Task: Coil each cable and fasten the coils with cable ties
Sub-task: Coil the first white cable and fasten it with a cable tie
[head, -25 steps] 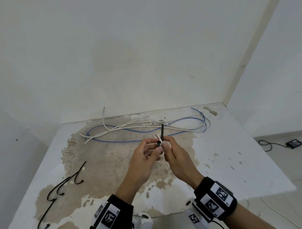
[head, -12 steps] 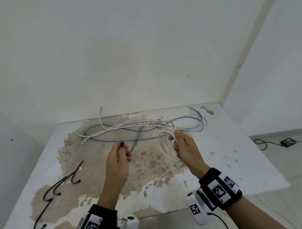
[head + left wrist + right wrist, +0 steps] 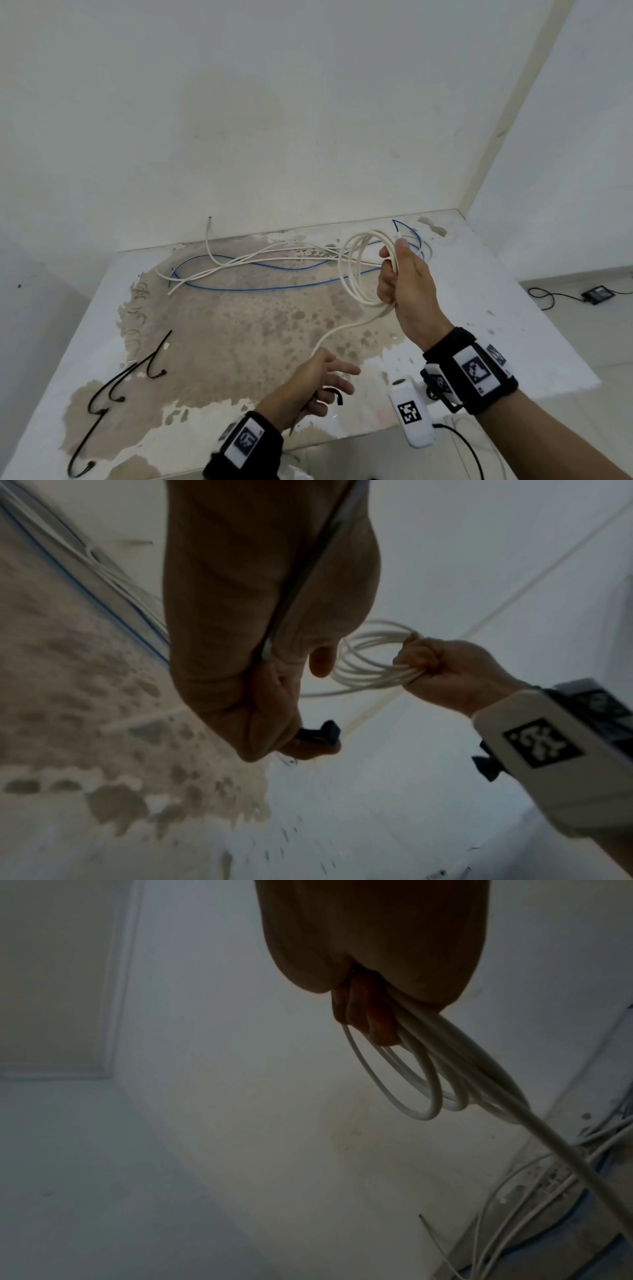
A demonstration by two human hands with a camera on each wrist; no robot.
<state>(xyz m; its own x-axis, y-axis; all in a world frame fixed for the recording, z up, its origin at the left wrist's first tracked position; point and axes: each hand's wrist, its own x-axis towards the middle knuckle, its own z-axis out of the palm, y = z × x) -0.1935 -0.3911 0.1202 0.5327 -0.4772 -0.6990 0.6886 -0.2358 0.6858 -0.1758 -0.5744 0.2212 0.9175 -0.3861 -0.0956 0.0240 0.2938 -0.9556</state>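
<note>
My right grip clenched round white coil, raised above bench so loops hang free, stay stacked. Loose tail runs down to my left grip, low near front edge. Left grip holds black cable tie under curled fingers, index and middle extended; tie kept ready for fastening, I judge. Blue cable and more white cable lie uncoiled on bench behind. Spare ties at left.
</note>
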